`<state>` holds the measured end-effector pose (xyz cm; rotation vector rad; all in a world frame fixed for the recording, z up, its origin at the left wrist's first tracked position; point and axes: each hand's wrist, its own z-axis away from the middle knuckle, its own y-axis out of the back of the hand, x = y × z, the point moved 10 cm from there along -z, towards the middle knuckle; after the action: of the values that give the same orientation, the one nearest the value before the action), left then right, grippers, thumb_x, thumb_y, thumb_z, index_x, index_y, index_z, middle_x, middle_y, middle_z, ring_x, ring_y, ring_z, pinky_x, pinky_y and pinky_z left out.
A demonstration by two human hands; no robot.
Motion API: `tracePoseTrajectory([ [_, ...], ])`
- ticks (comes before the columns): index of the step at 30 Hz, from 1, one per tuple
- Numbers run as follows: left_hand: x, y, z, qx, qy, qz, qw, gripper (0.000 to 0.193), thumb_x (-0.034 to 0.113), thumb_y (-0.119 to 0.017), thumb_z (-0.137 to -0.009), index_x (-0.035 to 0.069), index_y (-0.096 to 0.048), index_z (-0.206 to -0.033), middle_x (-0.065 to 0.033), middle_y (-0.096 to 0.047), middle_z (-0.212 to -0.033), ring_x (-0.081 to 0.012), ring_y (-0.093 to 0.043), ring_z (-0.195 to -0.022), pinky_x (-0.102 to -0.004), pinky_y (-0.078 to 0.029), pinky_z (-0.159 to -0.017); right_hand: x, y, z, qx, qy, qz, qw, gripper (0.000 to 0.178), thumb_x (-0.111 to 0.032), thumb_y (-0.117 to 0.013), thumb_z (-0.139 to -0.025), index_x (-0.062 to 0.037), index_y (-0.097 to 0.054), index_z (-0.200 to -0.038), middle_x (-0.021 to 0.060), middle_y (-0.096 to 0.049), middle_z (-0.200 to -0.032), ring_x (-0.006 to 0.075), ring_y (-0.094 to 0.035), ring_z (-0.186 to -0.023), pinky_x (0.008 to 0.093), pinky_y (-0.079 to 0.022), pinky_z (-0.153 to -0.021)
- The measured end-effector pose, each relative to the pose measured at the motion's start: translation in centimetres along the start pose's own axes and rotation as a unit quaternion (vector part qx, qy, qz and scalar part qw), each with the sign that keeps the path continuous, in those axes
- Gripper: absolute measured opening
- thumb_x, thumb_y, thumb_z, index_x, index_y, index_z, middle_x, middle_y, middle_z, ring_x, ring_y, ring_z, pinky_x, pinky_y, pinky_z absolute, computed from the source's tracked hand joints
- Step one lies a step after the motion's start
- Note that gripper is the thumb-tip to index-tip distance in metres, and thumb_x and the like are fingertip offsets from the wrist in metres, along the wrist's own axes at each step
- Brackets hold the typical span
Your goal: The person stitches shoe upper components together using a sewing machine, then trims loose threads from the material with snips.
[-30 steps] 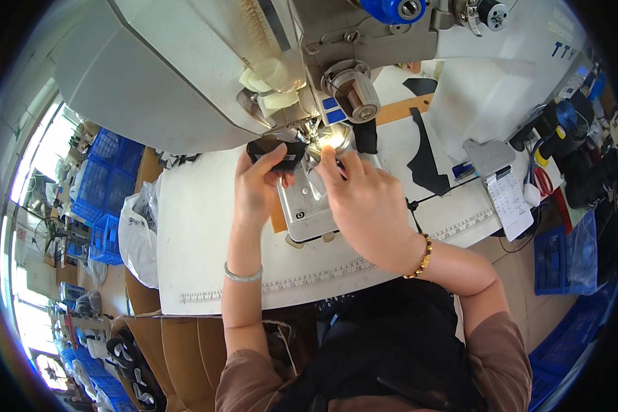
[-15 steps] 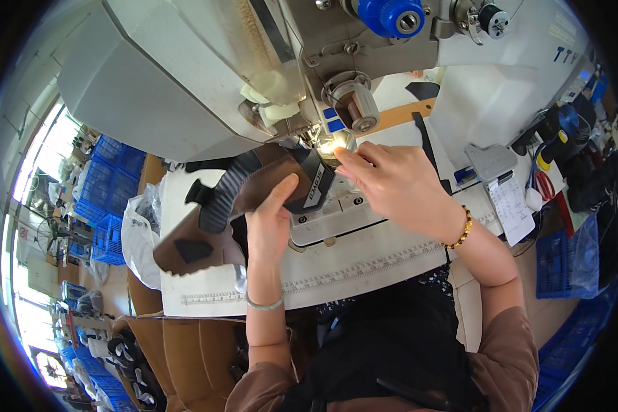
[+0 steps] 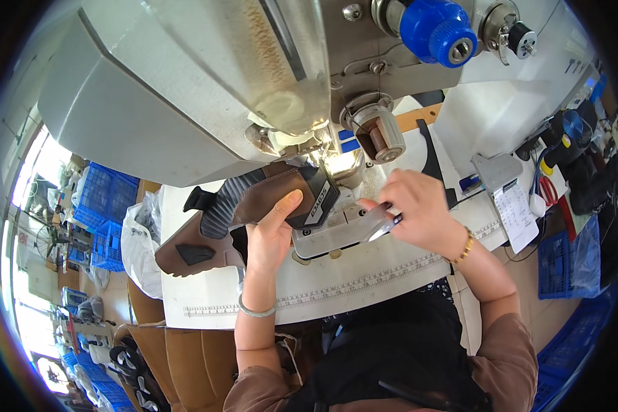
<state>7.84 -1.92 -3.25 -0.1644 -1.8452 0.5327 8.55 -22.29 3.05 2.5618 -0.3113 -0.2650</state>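
Note:
My left hand (image 3: 271, 233) grips a brown shoe upper (image 3: 271, 196) with a black ribbed strip and a dark label patch, thumb on top and the other fingers hidden beneath. The upper's far end lies under the lit needle area of a sewing machine (image 3: 185, 89), where the needle itself is hard to make out. To the right of the upper, my right hand (image 3: 419, 213) is closed on small metal thread snips (image 3: 381, 226), their shiny blades pointing down and left, blurred by motion. The snips are apart from the upper, above the metal bed plate (image 3: 336, 242).
A ruler strip (image 3: 343, 283) runs along the white table's near edge. A thread bobbin (image 3: 379, 137) and a blue knob (image 3: 438, 33) sit on the machine. At right are a paper sheet (image 3: 517, 216) and red-handled scissors (image 3: 548, 189); blue crates (image 3: 106, 196) stand at left.
My right hand has drawn back from the needle area, toward me and to the right, and the snips now show in it. My left hand keeps hold of the upper. The view has shifted slightly.

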Motion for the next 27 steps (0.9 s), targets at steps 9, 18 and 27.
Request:
tracePoseTrajectory([
  [9, -0.8, -2.9, -0.3, -0.097, 0.104, -0.039, 0.989, 0.016, 0.005, -0.061, -0.088, -0.002, -0.059, -0.103, -0.0100, -0.065, -0.092, -0.0182, -0.065, -0.076, -0.0304, -0.054, -0.062, -1.0, -3.5, -0.2, 0.059, 0.109, -0.062, 0.990, 0.053, -0.013, -0.072, -0.064, -0.0104, -0.064, -0.116, 0.0048, -0.058, -0.098, 0.0169, -0.058, -0.062, 0.0290, -0.046, -0.051],
  [18, -0.6, -1.4, -1.1, -0.004, 0.049, -0.072, 0.996, 0.013, 0.005, -0.064, -0.088, 0.000, -0.061, -0.100, -0.0062, -0.064, -0.090, -0.0132, -0.061, -0.074, -0.0275, -0.051, -0.060, -1.0, -2.8, -0.4, 0.072, 0.099, -0.034, 0.992, 0.052, -0.010, -0.070, -0.062, -0.0107, -0.067, -0.114, 0.0020, -0.056, -0.091, 0.0154, -0.056, -0.061, 0.0272, -0.045, -0.050],
  [27, -0.5, -1.6, -2.2, -0.039, 0.045, -0.090, 0.994, 0.019, 0.008, -0.060, -0.089, -0.001, -0.057, -0.107, -0.0090, -0.063, -0.091, -0.0164, -0.061, -0.073, -0.0308, -0.048, -0.056, -0.8, -2.9, -0.6, 0.053, 0.063, -0.035, 0.996, 0.053, -0.008, -0.071, -0.064, -0.0136, -0.064, -0.117, -0.0003, -0.054, -0.092, 0.0130, -0.059, -0.069, 0.0266, -0.050, -0.058],
])
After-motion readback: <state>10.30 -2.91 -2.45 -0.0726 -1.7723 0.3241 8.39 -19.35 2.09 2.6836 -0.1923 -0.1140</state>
